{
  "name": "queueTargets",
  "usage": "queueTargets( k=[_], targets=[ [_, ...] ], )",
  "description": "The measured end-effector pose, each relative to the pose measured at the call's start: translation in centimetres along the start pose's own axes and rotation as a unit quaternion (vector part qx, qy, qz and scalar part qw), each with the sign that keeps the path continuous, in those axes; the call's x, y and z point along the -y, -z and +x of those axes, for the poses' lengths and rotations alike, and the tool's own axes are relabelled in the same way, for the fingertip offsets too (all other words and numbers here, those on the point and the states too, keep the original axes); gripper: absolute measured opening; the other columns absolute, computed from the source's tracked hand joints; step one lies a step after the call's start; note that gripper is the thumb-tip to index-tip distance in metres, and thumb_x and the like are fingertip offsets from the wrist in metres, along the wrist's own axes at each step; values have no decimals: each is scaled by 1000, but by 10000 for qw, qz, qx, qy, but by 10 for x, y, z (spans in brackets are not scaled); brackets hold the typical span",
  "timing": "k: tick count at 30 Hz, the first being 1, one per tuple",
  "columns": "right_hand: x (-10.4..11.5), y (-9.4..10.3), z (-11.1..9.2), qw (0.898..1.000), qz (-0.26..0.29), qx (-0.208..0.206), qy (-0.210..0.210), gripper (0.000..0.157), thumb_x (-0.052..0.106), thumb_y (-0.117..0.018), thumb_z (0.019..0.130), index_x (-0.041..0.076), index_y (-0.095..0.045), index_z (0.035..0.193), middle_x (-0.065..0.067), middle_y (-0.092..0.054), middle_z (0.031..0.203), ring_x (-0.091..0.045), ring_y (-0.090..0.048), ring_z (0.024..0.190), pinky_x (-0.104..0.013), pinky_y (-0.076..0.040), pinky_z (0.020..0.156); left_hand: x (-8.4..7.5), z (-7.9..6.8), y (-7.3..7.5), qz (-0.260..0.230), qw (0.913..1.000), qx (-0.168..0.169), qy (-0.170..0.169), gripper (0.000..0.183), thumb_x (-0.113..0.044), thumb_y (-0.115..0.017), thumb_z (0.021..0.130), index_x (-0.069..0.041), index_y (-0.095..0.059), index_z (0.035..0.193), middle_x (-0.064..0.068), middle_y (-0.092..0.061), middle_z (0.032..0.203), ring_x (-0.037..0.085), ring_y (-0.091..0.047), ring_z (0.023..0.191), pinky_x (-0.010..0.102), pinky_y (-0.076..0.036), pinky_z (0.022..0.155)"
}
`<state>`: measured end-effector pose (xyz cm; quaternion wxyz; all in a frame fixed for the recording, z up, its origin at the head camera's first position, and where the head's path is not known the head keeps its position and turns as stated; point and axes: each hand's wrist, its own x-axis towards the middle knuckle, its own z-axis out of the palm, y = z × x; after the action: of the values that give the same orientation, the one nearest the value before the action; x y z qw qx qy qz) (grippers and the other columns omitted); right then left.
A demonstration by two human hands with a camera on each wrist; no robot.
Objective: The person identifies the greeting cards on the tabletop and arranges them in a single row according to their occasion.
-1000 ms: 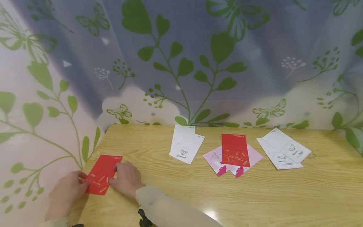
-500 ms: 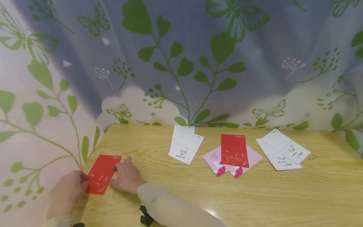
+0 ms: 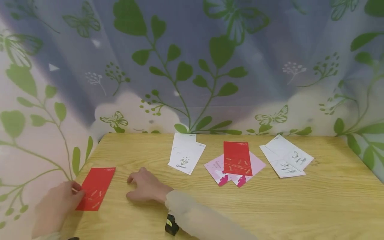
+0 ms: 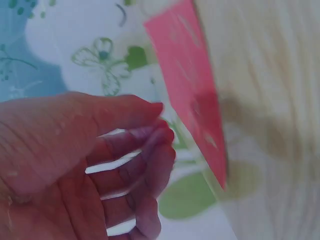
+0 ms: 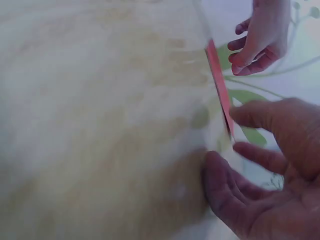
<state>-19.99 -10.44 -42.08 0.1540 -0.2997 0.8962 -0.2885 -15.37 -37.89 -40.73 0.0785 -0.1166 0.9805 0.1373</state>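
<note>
A red card [image 3: 99, 185] with pale feather-like markings lies flat near the left end of the wooden table. At its left edge is my left hand [image 3: 55, 205]; in the left wrist view its loosely bent fingers [image 4: 160, 165] and thumb sit apart from the red card [image 4: 192, 75], with nothing between them. To the right of the card, my right hand [image 3: 148, 187] hovers low over the wood, thumb and fingers spread and holding nothing. The right wrist view shows the card [image 5: 219, 82] as a thin red strip beyond the right hand [image 5: 270, 180].
Along the back lie overlapping white cards [image 3: 186, 153] with a diamond print. A second red card [image 3: 237, 155] covers part of the pink cards [image 3: 214, 166]. White cards [image 3: 283, 158] lettered "heart" overlap farther right. A leaf-patterned curtain [image 3: 168, 83] hangs behind the table [image 3: 234, 213].
My right hand has left the red card's right edge and moved right, away from it. The left hand stays by the card's left edge. The head view has shifted slightly.
</note>
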Motion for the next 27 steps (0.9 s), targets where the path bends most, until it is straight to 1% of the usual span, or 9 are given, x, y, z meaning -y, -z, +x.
queueTargets(
  k=[4, 7, 11, 14, 17, 19, 22, 24, 27],
  targets=[
    [-11, 18, -9, 9987, 327, 260, 281, 39, 30, -73, 90, 19, -69, 126, 2, -65, 122, -5, -56, 105, -18, -47, 91, -22, -1, 0, -172, 9970, -513, -549, 26, -28, -64, 94, -5, -70, 104, 10, -74, 88, 22, -65, 74, 35, -45, 59],
    [-19, 27, -16, 9982, 298, 246, 453, 36, 30, -70, 94, 19, -68, 128, -1, -66, 130, -9, -60, 116, -20, -48, 97, -40, -3, -2, -303, 9927, -795, -860, 28, -30, -62, 96, -7, -70, 109, 8, -75, 90, 25, -67, 78, 35, -46, 59],
    [-31, 37, -27, 9976, -258, -162, 615, 39, 35, -63, 99, 21, -64, 135, -1, -61, 140, -16, -58, 128, -27, -49, 103, -66, -7, -6, -503, 9850, -1059, -1268, 32, -35, -60, 100, -9, -72, 115, 9, -77, 98, 28, -72, 86, 40, -53, 66],
    [-41, 44, -36, 9924, -866, -600, 632, 42, 40, -58, 102, 22, -60, 140, -2, -57, 148, -22, -53, 136, -37, -48, 108, -80, -9, -11, -584, 9767, -1321, -1584, 34, -36, -60, 101, -9, -72, 118, 12, -78, 104, 28, -75, 87, 45, -56, 71],
    [-51, 53, -44, 9853, -1350, -907, 529, 49, 44, -55, 103, 23, -54, 146, -4, -49, 156, -28, -44, 146, -47, -44, 114, -90, -11, -15, -592, 9679, -1638, -1813, 36, -35, -62, 101, -8, -70, 123, 19, -75, 115, 31, -74, 83, 51, -55, 74],
    [-56, 59, -49, 9800, -1659, -1024, 400, 55, 49, -54, 102, 25, -49, 151, -5, -43, 162, -32, -35, 153, -53, -38, 119, -96, -12, -16, -523, 9658, -1725, -1864, 43, -38, -62, 100, -8, -67, 130, 22, -69, 128, 39, -72, 93, 61, -52, 82],
    [-66, 66, -57, 9735, -2001, -1102, 124, 66, 58, -53, 99, 29, -40, 157, -5, -34, 167, -36, -24, 157, -59, -30, 123, -102, -13, -20, -230, 9677, -1674, -1872, 58, -47, -61, 100, -9, -56, 144, 26, -53, 149, 49, -61, 117, 75, -40, 95],
    [-74, 69, -62, 9698, -2168, -1116, -58, 72, 63, -51, 98, 32, -34, 160, -6, -28, 170, -38, -19, 159, -62, -25, 124, -106, -14, -23, -63, 9713, -1501, -1846, 69, -55, -58, 100, -11, -47, 152, 27, -39, 159, 54, -42, 139, 83, -27, 100],
    [-87, 74, -71, 9667, -2269, -1154, -257, 79, 70, -49, 96, 34, -26, 162, -7, -21, 172, -42, -13, 159, -67, -19, 123, -111, -15, -27, 119, 9730, -1374, -1849, 80, -62, -55, 98, -13, -37, 158, 27, -25, 165, 54, -27, 148, 84, -19, 105]
  ],
)
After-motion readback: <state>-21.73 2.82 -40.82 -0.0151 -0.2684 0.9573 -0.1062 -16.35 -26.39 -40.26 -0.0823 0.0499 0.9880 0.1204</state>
